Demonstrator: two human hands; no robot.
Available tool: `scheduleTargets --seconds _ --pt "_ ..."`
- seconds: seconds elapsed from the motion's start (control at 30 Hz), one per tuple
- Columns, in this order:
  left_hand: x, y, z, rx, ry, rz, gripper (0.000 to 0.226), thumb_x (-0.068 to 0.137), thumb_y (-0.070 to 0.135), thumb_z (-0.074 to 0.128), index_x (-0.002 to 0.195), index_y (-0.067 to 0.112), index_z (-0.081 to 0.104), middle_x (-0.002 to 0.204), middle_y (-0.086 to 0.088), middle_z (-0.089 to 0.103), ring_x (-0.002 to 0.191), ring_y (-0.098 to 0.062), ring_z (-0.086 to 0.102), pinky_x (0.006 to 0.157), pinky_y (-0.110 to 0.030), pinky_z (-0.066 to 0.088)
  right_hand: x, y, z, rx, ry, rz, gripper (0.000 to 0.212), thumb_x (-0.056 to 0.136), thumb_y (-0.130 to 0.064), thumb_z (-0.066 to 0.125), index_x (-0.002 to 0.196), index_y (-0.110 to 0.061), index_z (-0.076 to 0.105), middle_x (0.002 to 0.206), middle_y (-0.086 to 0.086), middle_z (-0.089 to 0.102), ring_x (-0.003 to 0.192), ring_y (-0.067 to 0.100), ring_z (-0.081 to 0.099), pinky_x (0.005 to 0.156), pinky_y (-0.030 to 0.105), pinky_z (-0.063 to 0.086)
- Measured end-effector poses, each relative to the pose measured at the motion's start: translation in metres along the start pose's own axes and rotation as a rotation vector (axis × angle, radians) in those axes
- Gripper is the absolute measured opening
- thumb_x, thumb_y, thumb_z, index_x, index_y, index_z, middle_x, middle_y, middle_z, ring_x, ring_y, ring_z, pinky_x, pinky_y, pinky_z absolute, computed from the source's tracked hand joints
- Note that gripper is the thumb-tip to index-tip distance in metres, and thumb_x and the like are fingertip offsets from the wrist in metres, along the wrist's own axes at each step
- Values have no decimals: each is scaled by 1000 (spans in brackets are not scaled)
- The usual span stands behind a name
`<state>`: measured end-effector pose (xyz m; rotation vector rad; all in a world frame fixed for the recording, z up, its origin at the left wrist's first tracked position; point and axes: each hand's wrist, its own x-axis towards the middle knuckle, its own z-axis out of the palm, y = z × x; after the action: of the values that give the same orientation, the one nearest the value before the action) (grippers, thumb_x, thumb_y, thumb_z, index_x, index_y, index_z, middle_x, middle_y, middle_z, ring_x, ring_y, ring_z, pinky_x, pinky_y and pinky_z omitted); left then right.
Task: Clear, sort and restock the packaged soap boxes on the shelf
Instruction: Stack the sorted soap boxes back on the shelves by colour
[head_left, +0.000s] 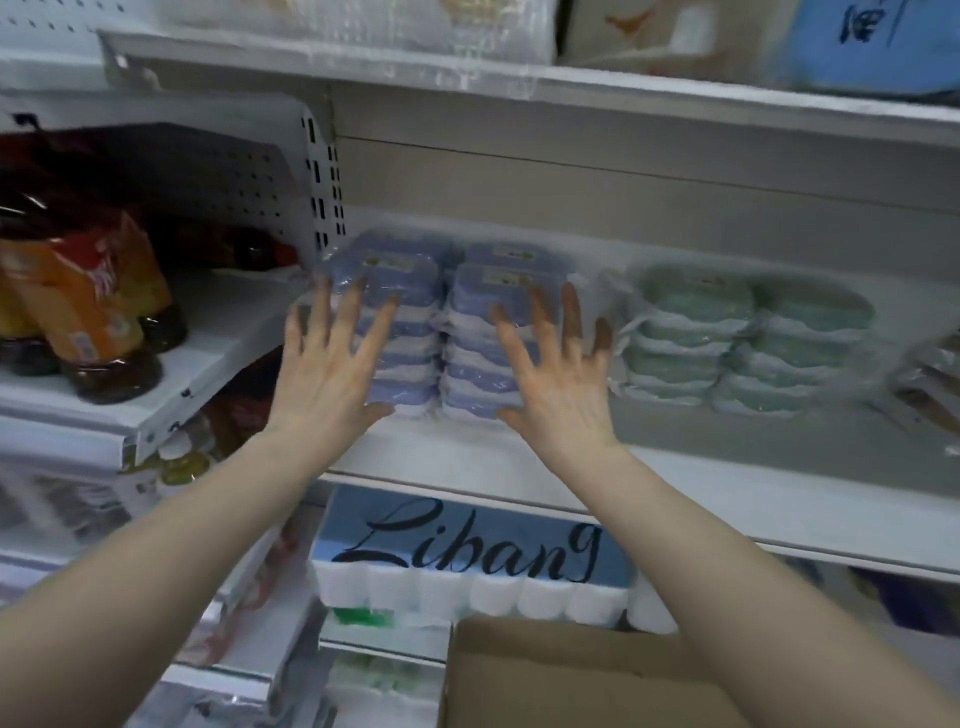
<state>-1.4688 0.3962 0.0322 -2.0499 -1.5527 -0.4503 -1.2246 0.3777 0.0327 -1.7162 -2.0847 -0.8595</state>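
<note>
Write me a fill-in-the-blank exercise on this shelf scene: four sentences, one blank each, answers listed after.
1. The left hand and right hand, fingers spread, are at the soap-box stacks coloured ____.
2. Right of them, the neighbouring soap boxes are ____.
3. The paper-roll pack below that shelf reads ____.
4. The open box at the bottom is made of ____.

Missing words: blue; green; Libang; cardboard.
</note>
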Motion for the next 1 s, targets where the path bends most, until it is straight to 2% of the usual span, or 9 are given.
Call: scheduleTargets --seconds 0.07,0.2,0.33,0.53,0.67,0.77,0.83,0.9,1.0 --pt "11 -9 15 4 -2 33 131 59 57 83 156 22 2 162 -16 -5 146 -44 -4 114 -65 13 5 -9 11 -37 -13 38 130 52 -57 87 157 -28 15 163 15 10 148 46 7 107 73 19" --pt "26 -15 46 11 101 117 133 54 59 85 156 19 10 160 -23 5 145 -48 5 110 -70 14 13 -18 28 -91 -29 78 135 51 -59 87 158 -25 11 164 17 7 148 46 4 107 73 20" --pt "37 -11 58 -9 130 124 134 52 59 84 156 19 10 160 -24 1 145 -48 0 109 -72 11 26 -19 41 -90 -37 100 138 52 -59 88 158 -25 7 164 18 5 148 47 1 111 71 19" --pt "48 -5 71 -66 119 97 140 51 61 84 156 20 1 160 -23 -3 145 -46 -12 110 -71 2 35 -20 51 -74 9 86 134 51 -57 88 157 -24 14 161 18 5 146 48 2 112 66 4" --pt "42 -7 63 -112 146 111 132 50 56 87 155 19 16 160 -24 7 146 -47 0 111 -71 7 31 -18 43 -41 14 87 128 55 -64 83 157 -27 14 163 16 5 148 46 2 112 68 16" --pt "38 -17 51 -146 210 134 114 60 62 80 153 20 28 158 -21 18 145 -44 14 110 -70 13 28 -16 28 64 68 108 106 70 -76 64 155 -29 22 164 11 14 150 40 7 111 68 22" --pt "39 -24 41 -200 271 96 97 73 68 66 150 18 35 156 -20 25 145 -41 20 110 -68 15 30 -13 18 138 137 170 96 75 -77 56 152 -28 30 160 10 23 149 39 14 111 66 24" --pt "46 -30 31 -290 273 -24 94 74 74 56 149 20 35 156 -19 25 145 -40 19 111 -67 16 41 -7 13 199 171 257 94 75 -79 52 151 -29 30 159 11 26 148 39 16 111 65 25" --pt "60 -36 26 -525 108 -237 106 68 82 57 152 34 15 160 -13 8 145 -44 10 107 -68 24 55 -1 9 350 118 379 99 70 -82 55 151 -42 16 160 11 19 148 38 18 109 59 33"
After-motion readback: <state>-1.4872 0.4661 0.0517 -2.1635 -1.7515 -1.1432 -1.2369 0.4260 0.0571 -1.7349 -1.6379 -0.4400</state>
